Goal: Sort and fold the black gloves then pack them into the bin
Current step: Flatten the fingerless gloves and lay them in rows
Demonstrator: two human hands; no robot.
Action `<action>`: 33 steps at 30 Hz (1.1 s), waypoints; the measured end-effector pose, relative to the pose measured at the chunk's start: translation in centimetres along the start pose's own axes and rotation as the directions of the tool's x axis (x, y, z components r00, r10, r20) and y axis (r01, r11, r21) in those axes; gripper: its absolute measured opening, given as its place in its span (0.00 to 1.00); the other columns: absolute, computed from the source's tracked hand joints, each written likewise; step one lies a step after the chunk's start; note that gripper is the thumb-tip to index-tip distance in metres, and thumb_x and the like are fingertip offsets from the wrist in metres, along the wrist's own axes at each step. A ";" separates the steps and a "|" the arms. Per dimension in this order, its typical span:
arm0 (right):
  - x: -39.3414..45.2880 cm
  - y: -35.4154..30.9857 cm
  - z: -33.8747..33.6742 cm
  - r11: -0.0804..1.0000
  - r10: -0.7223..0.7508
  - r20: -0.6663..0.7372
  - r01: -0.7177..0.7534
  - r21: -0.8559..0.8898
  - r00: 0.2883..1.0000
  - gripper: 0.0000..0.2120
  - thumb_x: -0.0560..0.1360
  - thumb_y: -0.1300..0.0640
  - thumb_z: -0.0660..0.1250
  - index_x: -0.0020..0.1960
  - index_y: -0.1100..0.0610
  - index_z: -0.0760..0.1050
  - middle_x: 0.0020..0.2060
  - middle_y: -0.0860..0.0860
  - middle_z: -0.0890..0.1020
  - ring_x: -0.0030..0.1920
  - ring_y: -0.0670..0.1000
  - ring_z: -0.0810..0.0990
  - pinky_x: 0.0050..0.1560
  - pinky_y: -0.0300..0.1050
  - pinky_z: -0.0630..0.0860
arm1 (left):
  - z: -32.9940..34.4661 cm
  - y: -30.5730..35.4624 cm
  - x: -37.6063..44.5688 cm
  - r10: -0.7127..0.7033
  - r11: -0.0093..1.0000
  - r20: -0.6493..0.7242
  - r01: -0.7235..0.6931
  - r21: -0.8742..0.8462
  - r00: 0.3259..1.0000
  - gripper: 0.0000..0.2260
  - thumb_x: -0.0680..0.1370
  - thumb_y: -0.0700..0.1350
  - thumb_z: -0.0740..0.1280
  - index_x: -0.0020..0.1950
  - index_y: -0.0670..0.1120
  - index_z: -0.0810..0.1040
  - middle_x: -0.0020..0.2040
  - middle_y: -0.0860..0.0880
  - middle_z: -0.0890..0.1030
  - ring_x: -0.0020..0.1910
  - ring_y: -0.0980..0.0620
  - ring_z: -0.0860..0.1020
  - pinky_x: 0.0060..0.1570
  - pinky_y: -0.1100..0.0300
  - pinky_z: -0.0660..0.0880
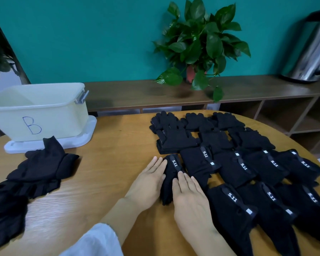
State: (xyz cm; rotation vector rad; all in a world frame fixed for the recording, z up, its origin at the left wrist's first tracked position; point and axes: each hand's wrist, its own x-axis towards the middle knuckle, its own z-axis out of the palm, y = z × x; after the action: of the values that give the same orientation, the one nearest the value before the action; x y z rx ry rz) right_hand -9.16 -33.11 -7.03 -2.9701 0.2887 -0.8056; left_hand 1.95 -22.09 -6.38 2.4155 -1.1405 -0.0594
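A folded black glove (171, 171) with a white "5.11" label lies at the middle of the wooden table (109, 163). My left hand (148, 183) lies flat against its left side, fingers straight. My right hand (190, 200) presses flat on its right half, fingers straight. Rows of folded black gloves (248, 163) fill the right of the table. A loose heap of unfolded black gloves (35, 172) lies at the left. The pale yellow bin (50, 115) marked "B" stands at the back left on its white lid.
Behind the table runs a brown shelf unit (266, 100) against a teal wall, carrying a potted plant (198, 45) and a steel urn (310, 50). Bare wood shows between the bin and the glove rows.
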 end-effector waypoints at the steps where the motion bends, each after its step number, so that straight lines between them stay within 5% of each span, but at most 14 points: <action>1: 0.0 0.0 0.2 1.000 0.010 -0.008 -0.010 -0.012 1.000 0.24 0.68 0.65 0.50 0.49 0.66 0.84 0.50 0.64 0.84 0.51 0.59 0.84 0.53 0.56 0.80 | 0.1 -0.2 0.3 0.013 1.000 0.002 -0.013 0.001 1.000 0.23 0.86 0.46 0.50 0.80 0.47 0.50 0.80 0.52 0.51 0.78 0.59 0.40 0.74 0.68 0.42; 7: 0.2 -0.4 0.6 0.997 0.035 -0.033 -0.037 -0.062 0.999 0.25 0.68 0.64 0.50 0.51 0.67 0.83 0.51 0.65 0.83 0.51 0.60 0.84 0.53 0.56 0.81 | 0.2 -1.0 1.2 0.054 0.999 0.031 -0.053 -0.012 0.998 0.23 0.85 0.47 0.49 0.80 0.48 0.51 0.80 0.55 0.50 0.77 0.62 0.40 0.74 0.68 0.42; 15: 0.4 0.2 -1.8 0.996 -0.001 -0.062 -0.005 -0.090 0.998 0.25 0.68 0.64 0.50 0.54 0.66 0.82 0.52 0.62 0.84 0.53 0.59 0.84 0.54 0.55 0.80 | -0.9 -0.3 -1.2 -0.122 0.935 -0.043 0.100 -0.339 0.992 0.28 0.81 0.57 0.47 0.80 0.50 0.52 0.79 0.57 0.51 0.77 0.65 0.44 0.72 0.72 0.43; 18: 0.6 0.2 -3.0 0.995 -0.016 -0.065 0.010 -0.099 0.998 0.18 0.66 0.67 0.65 0.55 0.68 0.82 0.51 0.63 0.84 0.52 0.59 0.84 0.54 0.55 0.79 | -2.2 -0.3 -3.9 -0.147 0.951 -0.071 0.121 -0.285 0.987 0.28 0.82 0.57 0.47 0.80 0.49 0.51 0.80 0.55 0.50 0.77 0.64 0.44 0.72 0.71 0.43; 21: 1.0 -0.7 -4.0 0.995 -0.020 0.003 0.020 -0.100 1.000 0.25 0.59 0.67 0.79 0.56 0.68 0.80 0.50 0.63 0.84 0.52 0.59 0.84 0.54 0.54 0.80 | -4.3 -0.6 -7.4 -0.177 0.975 -0.117 0.158 -0.159 0.977 0.28 0.83 0.57 0.48 0.81 0.48 0.50 0.80 0.54 0.48 0.77 0.62 0.42 0.72 0.69 0.42; 33: 3.9 -12.8 -3.4 0.929 -0.359 -0.078 0.364 0.066 0.930 0.28 0.55 0.63 0.83 0.54 0.64 0.83 0.47 0.57 0.86 0.48 0.54 0.85 0.48 0.50 0.81 | -12.7 -6.4 -19.4 -0.365 0.921 -0.339 0.390 0.008 0.867 0.24 0.85 0.54 0.52 0.80 0.49 0.55 0.80 0.56 0.53 0.78 0.59 0.51 0.71 0.68 0.49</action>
State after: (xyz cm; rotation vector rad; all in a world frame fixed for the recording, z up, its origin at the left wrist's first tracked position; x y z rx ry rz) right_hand -5.45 -21.28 -0.96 -2.9639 -0.2953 -0.9197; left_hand -3.20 0.75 -0.86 2.5579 -0.5177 0.2627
